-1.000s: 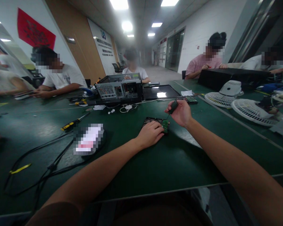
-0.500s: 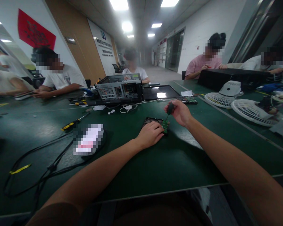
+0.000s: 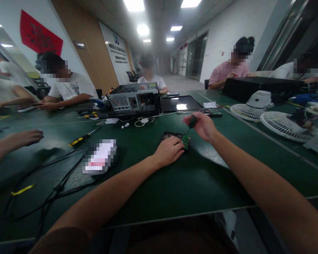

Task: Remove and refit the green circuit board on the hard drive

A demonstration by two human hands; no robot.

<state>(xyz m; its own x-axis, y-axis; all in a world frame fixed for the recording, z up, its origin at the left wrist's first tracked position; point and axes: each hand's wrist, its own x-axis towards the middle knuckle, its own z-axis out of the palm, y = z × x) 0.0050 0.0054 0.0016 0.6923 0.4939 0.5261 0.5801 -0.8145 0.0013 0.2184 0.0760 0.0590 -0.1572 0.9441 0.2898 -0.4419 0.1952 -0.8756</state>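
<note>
A black hard drive with a green circuit board (image 3: 185,141) lies flat on the green table in front of me. My left hand (image 3: 171,147) is laid over its left and near part, fingers curved across it and thumb along the near edge, gripping it against the table. Above its right end, my right hand (image 3: 203,126) is closed on the dark handle of a screwdriver (image 3: 192,121). The thin shaft slopes down to the circuit board; whether the tip sits in a screw is too small to tell.
A yellow-and-black screwdriver (image 3: 81,140), a blurred-out pale object (image 3: 100,157) and black cables (image 3: 58,188) lie left. Another person's hand (image 3: 29,137) reaches in there. An opened computer case (image 3: 134,100) and black panel (image 3: 181,103) stand beyond; white fan parts (image 3: 283,123) are right.
Another person's hand has come in over the table at the left. My right hand and the screwdriver have shifted very slightly; my left hand stays in place.
</note>
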